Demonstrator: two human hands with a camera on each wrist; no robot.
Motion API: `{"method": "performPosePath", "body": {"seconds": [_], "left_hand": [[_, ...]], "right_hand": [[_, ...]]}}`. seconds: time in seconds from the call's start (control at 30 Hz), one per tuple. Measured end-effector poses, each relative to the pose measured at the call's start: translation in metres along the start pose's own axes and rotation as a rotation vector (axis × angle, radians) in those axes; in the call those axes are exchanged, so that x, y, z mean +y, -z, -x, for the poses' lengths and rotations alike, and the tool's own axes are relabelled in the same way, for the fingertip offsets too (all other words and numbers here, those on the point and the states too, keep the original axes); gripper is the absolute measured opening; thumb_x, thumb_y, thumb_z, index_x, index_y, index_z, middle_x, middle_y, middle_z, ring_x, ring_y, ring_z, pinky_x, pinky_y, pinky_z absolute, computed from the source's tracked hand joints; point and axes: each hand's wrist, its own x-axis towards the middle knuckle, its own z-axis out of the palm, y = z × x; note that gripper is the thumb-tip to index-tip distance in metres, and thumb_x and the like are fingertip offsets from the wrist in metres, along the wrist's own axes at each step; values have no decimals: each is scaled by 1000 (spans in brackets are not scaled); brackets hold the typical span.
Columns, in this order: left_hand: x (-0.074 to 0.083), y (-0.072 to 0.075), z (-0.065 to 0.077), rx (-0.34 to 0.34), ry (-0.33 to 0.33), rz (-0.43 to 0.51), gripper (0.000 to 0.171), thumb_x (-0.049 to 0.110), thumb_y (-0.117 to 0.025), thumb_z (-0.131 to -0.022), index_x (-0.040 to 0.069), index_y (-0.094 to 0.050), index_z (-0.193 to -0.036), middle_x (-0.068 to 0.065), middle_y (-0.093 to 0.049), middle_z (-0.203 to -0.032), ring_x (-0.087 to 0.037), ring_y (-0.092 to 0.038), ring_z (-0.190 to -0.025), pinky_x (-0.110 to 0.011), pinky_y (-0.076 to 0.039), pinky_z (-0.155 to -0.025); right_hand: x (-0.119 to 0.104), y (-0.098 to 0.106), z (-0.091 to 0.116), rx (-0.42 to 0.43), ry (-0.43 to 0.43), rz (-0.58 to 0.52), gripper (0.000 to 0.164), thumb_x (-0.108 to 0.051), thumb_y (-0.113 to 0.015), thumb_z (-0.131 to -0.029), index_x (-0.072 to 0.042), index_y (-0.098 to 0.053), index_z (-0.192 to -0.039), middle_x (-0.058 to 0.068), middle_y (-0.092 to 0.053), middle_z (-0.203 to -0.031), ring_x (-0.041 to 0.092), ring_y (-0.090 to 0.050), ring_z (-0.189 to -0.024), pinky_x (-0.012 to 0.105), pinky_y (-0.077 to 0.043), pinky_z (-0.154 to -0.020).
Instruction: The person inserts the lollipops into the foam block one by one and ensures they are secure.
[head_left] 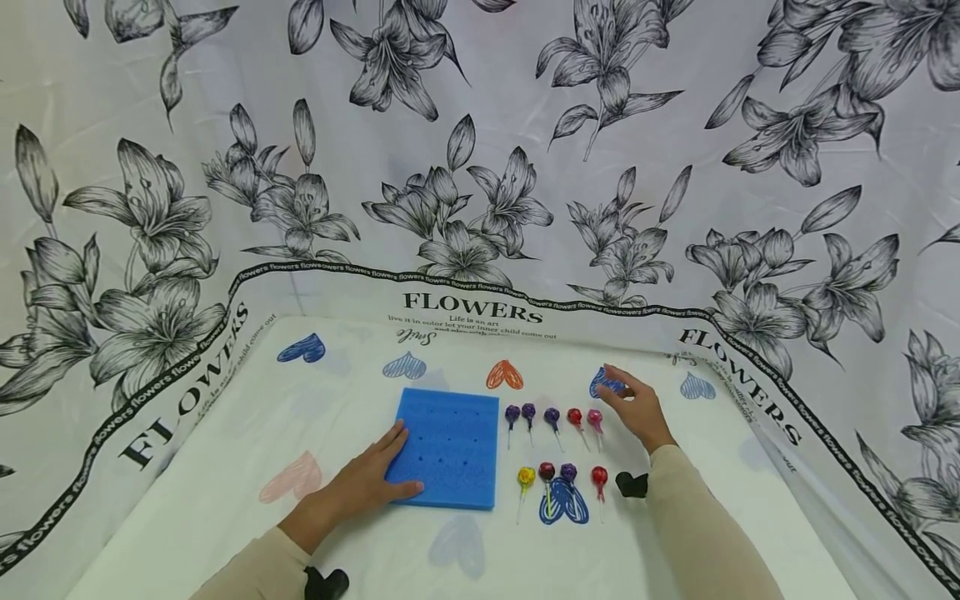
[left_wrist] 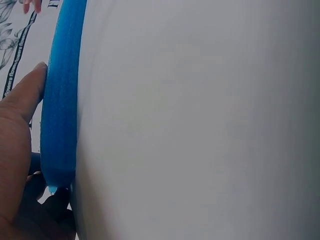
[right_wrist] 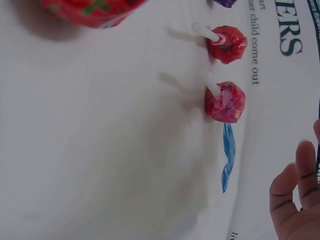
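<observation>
A blue foam block (head_left: 442, 450) with rows of small dark holes lies flat on the table. My left hand (head_left: 352, 479) rests against its left side, fingers extended and thumb over the near left corner. The left wrist view shows the block's side (left_wrist: 62, 100) beside that hand (left_wrist: 12, 130). Off the table, beyond the lollipops, hovers my right hand (head_left: 639, 410), fingers loosely bent around nothing. Closest to it is a pink lollipop (head_left: 595, 418), also in the right wrist view, with a red lollipop (right_wrist: 227, 45) beside it.
Right of the block, wrapped lollipops lie in two rows. The far row includes a purple lollipop (head_left: 552, 416); the near row has a yellow lollipop (head_left: 527, 477) and a red lollipop (head_left: 599, 476). A white heart-printed cloth (head_left: 360, 550) covers the table; a flower-printed curtain (head_left: 525, 125) hangs behind.
</observation>
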Motion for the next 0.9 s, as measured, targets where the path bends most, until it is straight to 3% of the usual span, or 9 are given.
{"method": "performPosePath", "body": {"seconds": [0.2, 0.37, 0.53, 0.7, 0.9], "left_hand": [[0, -1, 0, -2, 4, -7, 105, 65, -68, -76, 9, -25, -153, -5, -13, -160, -43, -21, -139, -62, -28, -103], [1, -1, 0, 5, 8, -19, 105, 66, -68, -76, 11, -25, -154, -3, -12, -160, -42, -21, -140, -61, -29, -103], [2, 0, 0, 6, 3, -21, 105, 66, -68, -76, 10, -25, -154, -4, -12, -160, -43, -21, -139, -63, -29, -102], [2, 1, 0, 3, -7, -21, 105, 66, -67, -77, 10, -24, -154, -3, -11, -160, -43, -21, -139, -62, -29, -102], [3, 1, 2, 3, -17, -10, 104, 65, -67, -78, 8, -24, -153, -5, -12, -160, -46, -21, -138, -62, -28, -103]], "right_hand": [[11, -4, 2, -50, -29, 15, 64, -47, -65, -90, -14, -50, -143, 14, -56, -133, 29, -50, -103, 39, -45, -79], [17, -7, 2, -88, -64, -8, 60, -42, -66, -92, -12, -50, -142, 13, -58, -131, 31, -53, -104, 45, -44, -87], [22, -9, 0, -119, -81, -11, 55, -34, -65, -94, -10, -51, -141, 15, -58, -130, 33, -50, -116, 51, -40, -97], [28, -12, -3, -129, -56, 32, 49, -29, -62, -96, -8, -52, -140, 19, -58, -129, 36, -48, -121, 53, -39, -99], [26, -16, -3, -148, -90, 75, 48, -31, -60, -97, -9, -52, -140, 19, -60, -126, 40, -49, -120, 59, -37, -98]]}}
